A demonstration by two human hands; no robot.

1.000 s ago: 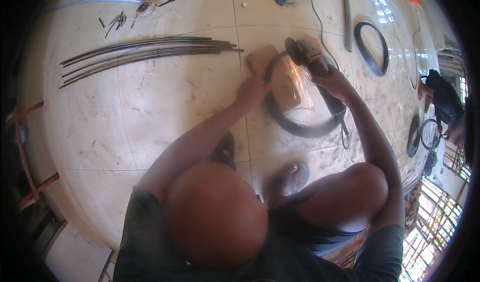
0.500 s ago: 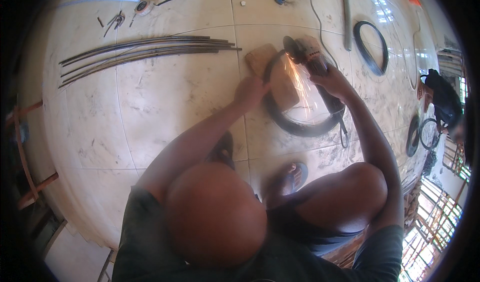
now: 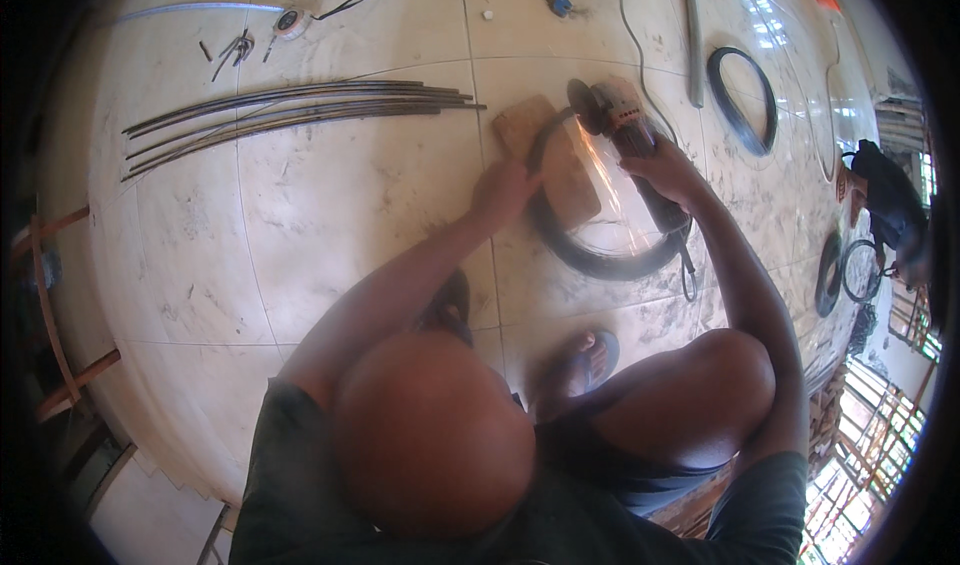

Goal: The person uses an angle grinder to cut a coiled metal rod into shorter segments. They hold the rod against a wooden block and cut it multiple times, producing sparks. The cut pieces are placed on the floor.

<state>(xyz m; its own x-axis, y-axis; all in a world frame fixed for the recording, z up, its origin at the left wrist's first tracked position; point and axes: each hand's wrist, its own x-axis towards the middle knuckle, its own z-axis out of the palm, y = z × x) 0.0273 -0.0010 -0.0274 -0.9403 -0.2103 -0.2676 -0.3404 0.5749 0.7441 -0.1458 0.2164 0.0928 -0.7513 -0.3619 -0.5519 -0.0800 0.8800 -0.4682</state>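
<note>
My right hand (image 3: 660,170) is closed on the body of an angle grinder (image 3: 625,115), whose disc (image 3: 586,105) touches the upper part of a black coil (image 3: 615,263); orange sparks stream down from the contact. My left hand (image 3: 508,187) is closed round the left side of this coil, beside a brown block (image 3: 525,117) that lies partly under it. The grinder's cord runs up across the tiled floor.
Several long metal rods (image 3: 300,100) lie left, below a tape measure (image 3: 292,23) and short metal pieces (image 3: 240,47). A second black coil (image 3: 762,100), a grey pipe (image 3: 694,35) and a blue-ended object (image 3: 560,3) lie beyond. Dark items and more rings (image 3: 828,275) lie far right.
My hands, the grinder and the coil hold nearly the same position. The spray of sparks looks narrower and a little sparser now.
</note>
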